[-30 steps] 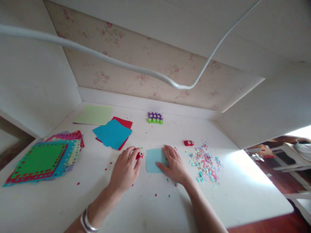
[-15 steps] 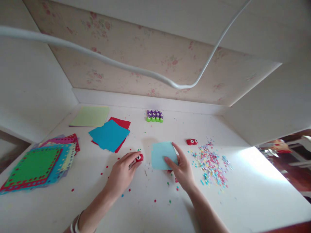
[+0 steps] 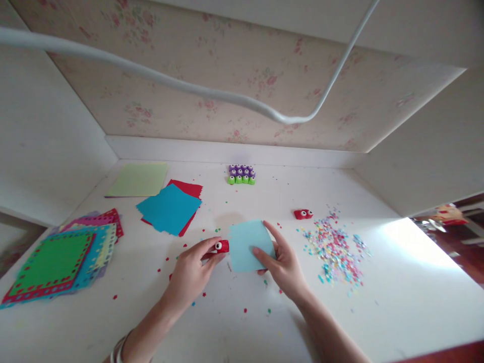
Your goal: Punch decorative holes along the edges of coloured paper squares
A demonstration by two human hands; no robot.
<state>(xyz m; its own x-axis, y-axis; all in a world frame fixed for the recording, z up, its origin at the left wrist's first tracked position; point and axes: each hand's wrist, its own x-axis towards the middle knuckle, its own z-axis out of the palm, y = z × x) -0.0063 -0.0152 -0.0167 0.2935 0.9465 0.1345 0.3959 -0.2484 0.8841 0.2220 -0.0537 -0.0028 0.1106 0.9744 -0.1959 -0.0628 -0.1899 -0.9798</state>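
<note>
Between the thumb and fingers of my left hand [image 3: 194,264] is a small red craft paper punch [image 3: 223,246] with a round white button. My right hand [image 3: 283,264] pinches a light blue square of paper [image 3: 247,244] by its right side, thumb on top and fingers underneath. The paper's left edge meets the right end of the punch; whether it sits in the slot I cannot tell. Two more red punches [image 3: 303,214] lie side by side beyond my right hand.
Purple and green punches [image 3: 242,174] stand in rows at the back. Blue and red sheets [image 3: 170,209], pale green paper [image 3: 138,180] and punched sheets [image 3: 56,262] lie to the left. Confetti [image 3: 336,247] is heaped at the right. A white cable [image 3: 242,98] crosses above.
My left hand and the red punch have come right up to the light blue paper's left edge. The paper has shifted slightly left, and the view has tilted a little.
</note>
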